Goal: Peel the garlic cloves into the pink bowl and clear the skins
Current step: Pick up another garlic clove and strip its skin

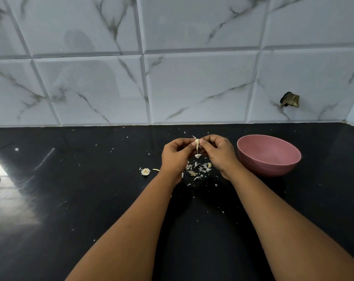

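A pale garlic clove (196, 142) is pinched between the fingertips of my left hand (175, 157) and my right hand (217, 153), held above the black counter. A strip of skin (197, 152) hangs down from the clove. Under my hands lies a scatter of papery skins (198, 169). The pink bowl (268, 156) stands just right of my right hand; its inside looks empty from here. A garlic root stub (145, 171) lies on the counter left of my left wrist.
The black counter (91, 199) runs to a marble-tiled wall (172, 78) at the back. Small skin flecks are strewn across the counter. A broken hole in the tile (290, 100) shows at the right. Glare sits on the counter's left side.
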Motion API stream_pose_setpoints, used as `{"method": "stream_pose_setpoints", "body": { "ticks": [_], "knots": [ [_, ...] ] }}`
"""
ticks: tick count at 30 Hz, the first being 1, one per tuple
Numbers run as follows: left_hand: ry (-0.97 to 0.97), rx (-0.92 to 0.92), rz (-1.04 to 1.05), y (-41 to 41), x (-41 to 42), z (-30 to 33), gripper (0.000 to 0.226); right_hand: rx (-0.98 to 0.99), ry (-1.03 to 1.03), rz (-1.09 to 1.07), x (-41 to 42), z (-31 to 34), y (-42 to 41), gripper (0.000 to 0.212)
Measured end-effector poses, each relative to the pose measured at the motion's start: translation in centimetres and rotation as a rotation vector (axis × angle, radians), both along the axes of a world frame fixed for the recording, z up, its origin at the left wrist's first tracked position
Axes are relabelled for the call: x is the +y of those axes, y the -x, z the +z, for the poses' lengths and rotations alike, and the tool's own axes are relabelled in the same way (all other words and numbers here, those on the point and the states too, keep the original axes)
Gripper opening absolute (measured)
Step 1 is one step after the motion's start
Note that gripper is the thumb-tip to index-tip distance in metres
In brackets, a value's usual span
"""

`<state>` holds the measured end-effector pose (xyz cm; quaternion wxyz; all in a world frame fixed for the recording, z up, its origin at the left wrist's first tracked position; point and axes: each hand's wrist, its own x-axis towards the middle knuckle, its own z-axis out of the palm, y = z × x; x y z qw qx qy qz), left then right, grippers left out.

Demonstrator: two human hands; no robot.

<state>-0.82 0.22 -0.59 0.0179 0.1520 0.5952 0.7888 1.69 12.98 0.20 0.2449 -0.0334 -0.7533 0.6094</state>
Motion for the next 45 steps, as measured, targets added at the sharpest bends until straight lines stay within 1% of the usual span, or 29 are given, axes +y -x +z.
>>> {"method": "stream_pose_setpoints", "body": {
  "ticks": [4,5,10,12,16,21,24,25,28,29,30,32,33,34,36,39,41,43,45],
  "knots": [
    [-0.001,-0.007,-0.044,-0.5,0.5,0.2,0.010,-0.066,-0.220,-0.038,-0.2,-0.3,0.3,0.021],
    [0.002,-0.001,-0.053,-0.6,0.6,0.2,0.009,-0.066,-0.247,-0.042,-0.2,-0.3,0.3,0.023],
    [-0.045,-0.019,-0.111,-0.9,0.4,0.6,0.010,-0.063,-0.266,-0.058,-0.2,-0.1,0.3,0.027],
    [-0.065,-0.032,-0.139,-1.0,0.4,0.7,0.011,-0.058,-0.237,-0.045,-0.2,-0.1,0.2,0.023],
    [-0.147,-0.112,-0.182,-0.9,0.3,0.8,0.009,-0.042,-0.104,0.000,-0.5,0.0,0.2,0.019],
    [-0.172,-0.134,-0.194,-0.7,0.1,0.8,0.008,-0.080,0.110,0.050,-0.7,0.0,0.3,0.027],
    [-0.174,-0.141,-0.179,-0.6,0.1,0.8,0.011,-0.115,0.142,-0.010,-0.3,0.4,0.3,0.032],
    [-0.172,-0.147,-0.175,-0.6,0.0,0.8,0.012,-0.116,0.078,-0.053,0.0,0.4,0.2,0.033],
    [-0.143,-0.158,-0.160,-0.5,0.1,0.8,0.016,-0.113,-0.344,-0.176,0.8,0.2,0.1,0.043],
    [-0.139,-0.158,-0.156,-0.5,0.1,0.8,0.018,-0.098,-0.429,-0.191,0.9,0.2,-0.1,0.043],
    [-0.138,-0.155,-0.151,-0.4,0.1,0.7,0.020,-0.076,-0.480,-0.190,0.9,0.1,-0.3,0.038],
    [-0.136,-0.144,-0.133,-0.3,0.1,0.7,0.023,-0.072,-0.578,-0.172,1.0,0.2,-0.5,0.020],
    [-0.134,-0.136,-0.124,-0.2,0.1,0.7,0.024,-0.101,-0.621,-0.166,1.0,0.2,-0.5,0.015],
    [-0.132,-0.127,-0.117,-0.2,0.0,0.7,0.026,-0.135,-0.641,-0.165,1.0,0.2,-0.6,0.016],
    [-0.132,-0.116,-0.110,-0.1,0.0,0.6,0.028,-0.172,-0.605,-0.174,1.1,0.2,-0.7,0.024],
    [-0.146,-0.119,-0.116,0.0,-0.1,0.7,0.028,-0.106,-0.482,-0.170,1.0,0.3,-0.8,0.033],
    [-0.146,-0.121,-0.113,-0.1,-0.1,0.7,0.025,-0.040,-0.409,-0.153,0.9,0.4,-0.6,0.023],
    [-0.126,-0.116,-0.095,-0.1,0.0,0.7,0.019,0.018,-0.285,-0.120,0.8,0.4,-0.4,0.014],
    [-0.108,-0.102,-0.075,0.0,0.0,0.6,0.014,0.061,-0.239,-0.127,0.8,0.5,-0.3,0.014]
  ]
}}
